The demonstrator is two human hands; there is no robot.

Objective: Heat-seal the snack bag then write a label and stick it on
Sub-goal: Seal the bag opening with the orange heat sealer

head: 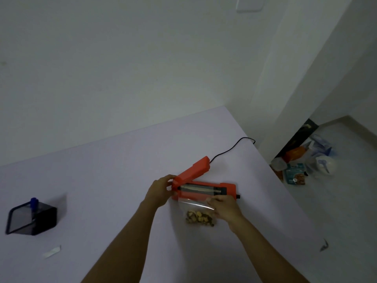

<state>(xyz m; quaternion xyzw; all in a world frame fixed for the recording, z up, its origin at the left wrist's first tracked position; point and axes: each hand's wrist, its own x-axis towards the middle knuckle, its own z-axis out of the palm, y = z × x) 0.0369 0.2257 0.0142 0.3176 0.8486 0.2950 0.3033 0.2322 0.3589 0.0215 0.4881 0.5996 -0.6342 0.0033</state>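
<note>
An orange heat sealer (228, 189) lies on the white table (114, 176), its lid arm (193, 170) raised. My left hand (161, 190) grips the sealer's left end by the lid's tip. A clear snack bag (199, 213) with brownish snacks at its bottom lies just in front of the sealer, its open top at the sealing strip. My right hand (223, 207) pinches the bag's upper right edge. A small white label strip (52, 252) lies at the near left. A blue pen (33, 203) stands in a dark holder (30, 218).
The sealer's black cord (230, 149) runs off the table's far right edge. Beyond the right edge, bags and packets (302, 166) are piled on the floor. A small dark scrap (324, 246) lies near the right table edge. A white wall stands behind.
</note>
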